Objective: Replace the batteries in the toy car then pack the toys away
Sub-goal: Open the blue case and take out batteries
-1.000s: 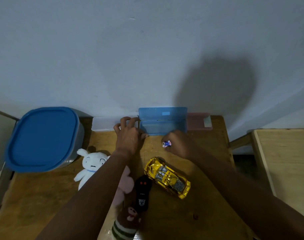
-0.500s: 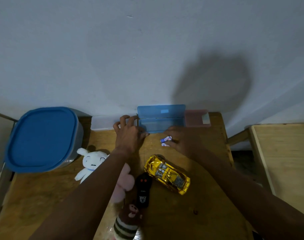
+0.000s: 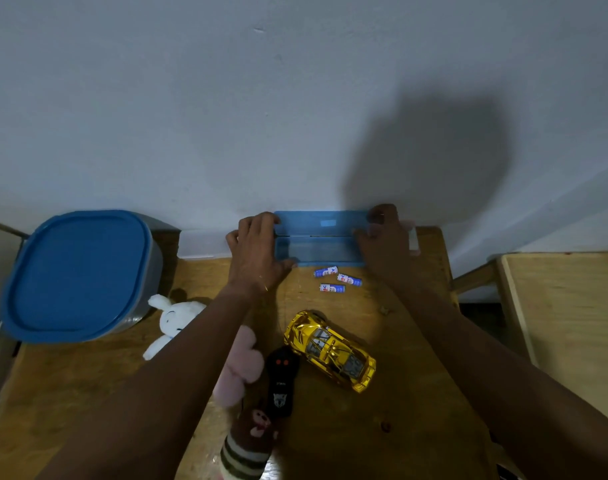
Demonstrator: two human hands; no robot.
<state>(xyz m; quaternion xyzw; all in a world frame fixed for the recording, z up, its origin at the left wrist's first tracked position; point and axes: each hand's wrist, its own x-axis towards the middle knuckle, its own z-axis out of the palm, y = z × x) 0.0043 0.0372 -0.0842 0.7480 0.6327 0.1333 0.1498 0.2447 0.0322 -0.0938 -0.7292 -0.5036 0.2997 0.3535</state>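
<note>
At the wall, the small blue box (image 3: 318,250) stands open, its lid (image 3: 321,223) upright. The left hand (image 3: 255,252) grips its left end, and the right hand (image 3: 385,244) curls over the lid's right corner. Three batteries (image 3: 349,279) lie on the table (image 3: 416,393) just before it. The gold toy car (image 3: 330,349) sits nearer, beside a black remote (image 3: 281,379). The big blue-lidded tub (image 3: 77,271) on the left is closed.

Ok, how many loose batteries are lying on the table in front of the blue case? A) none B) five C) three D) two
C: three batteries lie loose on the table, just in front of the open blue case.
</note>
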